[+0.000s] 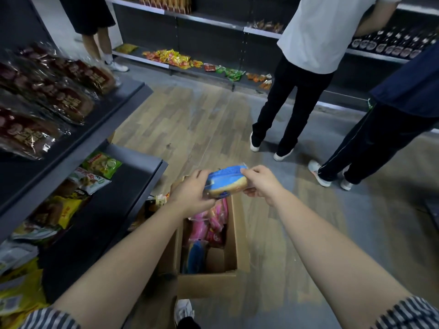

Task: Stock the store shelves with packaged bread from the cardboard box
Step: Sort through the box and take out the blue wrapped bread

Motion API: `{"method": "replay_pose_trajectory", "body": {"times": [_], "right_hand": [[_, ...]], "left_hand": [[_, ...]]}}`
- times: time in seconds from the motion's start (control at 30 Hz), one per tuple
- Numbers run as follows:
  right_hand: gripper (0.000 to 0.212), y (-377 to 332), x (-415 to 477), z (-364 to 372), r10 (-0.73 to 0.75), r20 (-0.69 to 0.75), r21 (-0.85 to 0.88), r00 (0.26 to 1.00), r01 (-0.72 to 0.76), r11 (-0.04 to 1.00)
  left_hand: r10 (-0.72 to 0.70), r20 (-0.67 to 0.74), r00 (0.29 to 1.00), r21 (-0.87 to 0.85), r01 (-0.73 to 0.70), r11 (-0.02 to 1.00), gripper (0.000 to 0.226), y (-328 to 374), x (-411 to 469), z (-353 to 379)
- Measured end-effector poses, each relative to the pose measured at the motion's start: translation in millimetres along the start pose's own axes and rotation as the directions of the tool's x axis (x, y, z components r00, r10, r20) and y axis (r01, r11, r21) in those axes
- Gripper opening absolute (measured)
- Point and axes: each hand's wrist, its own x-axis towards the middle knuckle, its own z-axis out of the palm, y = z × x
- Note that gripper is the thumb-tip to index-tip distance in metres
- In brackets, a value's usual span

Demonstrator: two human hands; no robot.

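A blue-wrapped bread pack (226,182) hangs above the open cardboard box (231,235) on the floor. My left hand (193,191) grips its left end and my right hand (260,182) pinches its right end. Inside the box lie pink packs (210,225) and another blue pack (196,254). The dark store shelves (133,167) stand to my left, with green and yellow packs on the lower level and dark red bread packs (54,91) on the upper one.
Two people stand on the wooden floor ahead to the right, one in a white shirt (325,32) and one in dark trousers (370,143). A third person stands at the far left. Far shelves hold snack packets (171,57). My shoe (184,311) is beside the box.
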Motion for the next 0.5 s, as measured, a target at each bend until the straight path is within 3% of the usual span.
{"method": "replay_pose_trajectory", "body": {"times": [0.13, 0.23, 0.3, 0.37, 0.43, 0.5], "right_hand": [[0.029, 0.9, -2.2, -10.3, -0.211, -0.019, -0.318, 0.977, 0.194, 0.928], [0.030, 2.4, 0.4, -16.5, -0.469, 0.022, -0.452, 0.883, 0.427, 0.783], [0.031, 1.8, -1.7, -20.2, -0.607, 0.080, -0.525, 0.790, 0.551, 0.649], [0.046, -0.1, -8.2, -24.3, -0.661, 0.184, -0.630, 0.727, 0.604, 0.489], [0.061, -2.1, -16.3, -27.7, -0.680, 0.271, -0.684, 0.681, 0.633, 0.362], [0.076, -0.7, -22.1, -29.0, -0.638, 0.351, -0.712, 0.686, 0.638, 0.294]], "left_hand": [[-0.164, 0.106, 0.981, -0.330, 0.190, 0.925, 0.080, 6.4, 7.2, -16.4], [-0.206, 0.265, 0.942, -0.588, 0.327, 0.740, 0.038, 17.6, 8.3, -28.2], [-0.252, 0.395, 0.884, -0.640, 0.461, 0.614, 0.019, 21.6, 9.0, -32.3], [-0.287, 0.492, 0.822, -0.644, 0.565, 0.516, 0.019, 22.6, 9.3, -34.3], [-0.306, 0.538, 0.786, -0.653, 0.617, 0.438, 0.017, 23.2, 10.3, -36.9], [-0.328, 0.565, 0.757, -0.647, 0.653, 0.394, 0.023, 20.8, 13.5, -37.9]]}}
